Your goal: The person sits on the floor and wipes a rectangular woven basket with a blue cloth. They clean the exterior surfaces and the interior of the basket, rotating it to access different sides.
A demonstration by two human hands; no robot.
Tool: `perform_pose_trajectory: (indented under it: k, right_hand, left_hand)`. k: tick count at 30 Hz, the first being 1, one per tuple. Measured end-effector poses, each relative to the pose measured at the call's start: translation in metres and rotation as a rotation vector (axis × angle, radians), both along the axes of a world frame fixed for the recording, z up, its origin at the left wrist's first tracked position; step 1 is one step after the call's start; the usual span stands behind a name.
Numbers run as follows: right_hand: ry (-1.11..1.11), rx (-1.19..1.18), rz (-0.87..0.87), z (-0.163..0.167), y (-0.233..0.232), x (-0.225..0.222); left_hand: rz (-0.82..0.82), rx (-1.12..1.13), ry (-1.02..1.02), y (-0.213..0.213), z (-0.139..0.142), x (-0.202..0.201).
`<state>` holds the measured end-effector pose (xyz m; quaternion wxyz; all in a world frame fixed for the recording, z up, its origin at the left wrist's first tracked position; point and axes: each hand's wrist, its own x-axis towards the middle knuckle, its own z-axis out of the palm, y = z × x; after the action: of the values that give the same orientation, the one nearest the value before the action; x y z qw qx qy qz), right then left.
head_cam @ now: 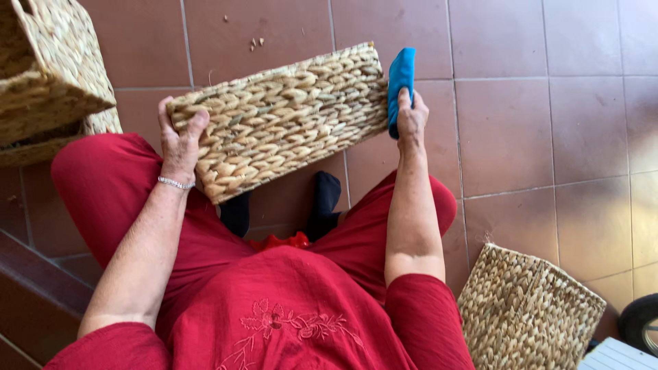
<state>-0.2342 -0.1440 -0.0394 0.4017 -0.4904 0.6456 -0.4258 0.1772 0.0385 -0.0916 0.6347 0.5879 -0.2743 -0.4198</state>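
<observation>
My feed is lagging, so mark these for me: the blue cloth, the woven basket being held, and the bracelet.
blue cloth (400, 79), head view, on the upper fold above the right hand.
woven basket (288, 113), head view, middle of its braided side.
bracelet (176, 183), head view, on the band across the left wrist.

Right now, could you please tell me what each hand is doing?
Left hand: closed on the woven basket.
Right hand: holding a blue cloth against the basket's end.
</observation>
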Motion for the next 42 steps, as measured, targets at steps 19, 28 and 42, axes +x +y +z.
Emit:
perform_pose_trajectory:
  k: [19,28,42]
  right_hand:
    - [-0.307,-0.077,-0.229,-0.034,0.015,-0.025]
    - [-0.169,-0.004,-0.012,-0.024,0.01,-0.019]
    - [0.477,-0.105,-0.065,-0.043,0.027,-0.002]
  left_hand:
    - [0.08,-0.04,0.206,0.027,-0.037,0.03]
    - [-0.029,0.15,0.221,0.019,-0.01,0.028]
    - [-0.079,0.158,0.112,0.015,-0.028,-0.035]
